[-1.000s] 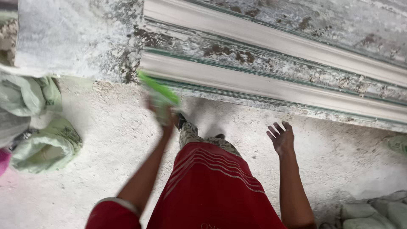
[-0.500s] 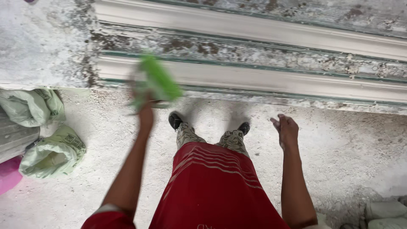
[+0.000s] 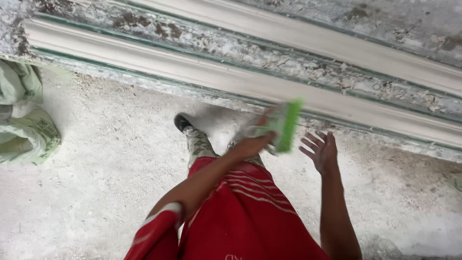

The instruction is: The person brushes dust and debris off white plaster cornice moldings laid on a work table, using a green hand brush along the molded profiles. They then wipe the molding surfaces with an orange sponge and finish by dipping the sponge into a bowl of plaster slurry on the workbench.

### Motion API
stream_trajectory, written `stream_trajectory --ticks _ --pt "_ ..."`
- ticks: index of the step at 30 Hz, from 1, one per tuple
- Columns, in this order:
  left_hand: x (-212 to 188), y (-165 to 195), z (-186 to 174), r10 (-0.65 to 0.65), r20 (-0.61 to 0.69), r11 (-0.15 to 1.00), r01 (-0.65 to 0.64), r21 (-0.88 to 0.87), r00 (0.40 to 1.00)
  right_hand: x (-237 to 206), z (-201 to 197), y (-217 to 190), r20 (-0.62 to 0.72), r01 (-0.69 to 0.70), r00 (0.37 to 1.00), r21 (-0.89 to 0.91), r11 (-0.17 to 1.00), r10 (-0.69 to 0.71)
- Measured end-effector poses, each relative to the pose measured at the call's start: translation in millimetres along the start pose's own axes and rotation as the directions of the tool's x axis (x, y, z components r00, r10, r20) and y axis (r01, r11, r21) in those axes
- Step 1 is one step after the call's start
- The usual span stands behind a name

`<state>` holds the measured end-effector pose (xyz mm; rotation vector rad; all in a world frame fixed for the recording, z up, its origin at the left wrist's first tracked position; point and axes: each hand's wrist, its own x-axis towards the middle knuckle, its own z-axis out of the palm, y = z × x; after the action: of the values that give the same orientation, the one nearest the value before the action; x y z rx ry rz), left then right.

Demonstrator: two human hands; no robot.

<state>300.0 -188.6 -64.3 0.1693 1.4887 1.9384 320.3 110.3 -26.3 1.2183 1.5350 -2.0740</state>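
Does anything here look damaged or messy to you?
Yes. The wall moulding is badly worn: its paint is flaking and blotchy between the pale ridges, and white dust and chips cover the floor below. The left hand holds a green brush; the right hand is empty.

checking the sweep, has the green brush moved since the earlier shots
Yes. The green brush in the left hand has swung rightward: earlier it was left of the feet, now it is right of the dark shoe, near the open right hand.
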Motion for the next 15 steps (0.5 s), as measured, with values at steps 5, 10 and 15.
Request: stream_trajectory --ticks 5,10,15 --pt "-81.4 129.3 -196.4 0.654 -0.513 0.723 -0.259 0.641 0.556 15.5 -67.3 13.8 0.083 0.082 0.995 -0.293 0.953 -0.06" --pt "-72.6 154.6 -148.5 0.589 -0.714 0.805 -0.199 0.558 0.378 19.7 -39.2 21.9 0.233 0.113 0.972 -0.436 0.893 -0.01" --pt "13.4 40.0 36.6 -0.042 -0.304 0.999 0.05 0.017 0.952 19.5 32.1 -3.2 0.21 0.017 0.973 -0.477 0.879 0.095"
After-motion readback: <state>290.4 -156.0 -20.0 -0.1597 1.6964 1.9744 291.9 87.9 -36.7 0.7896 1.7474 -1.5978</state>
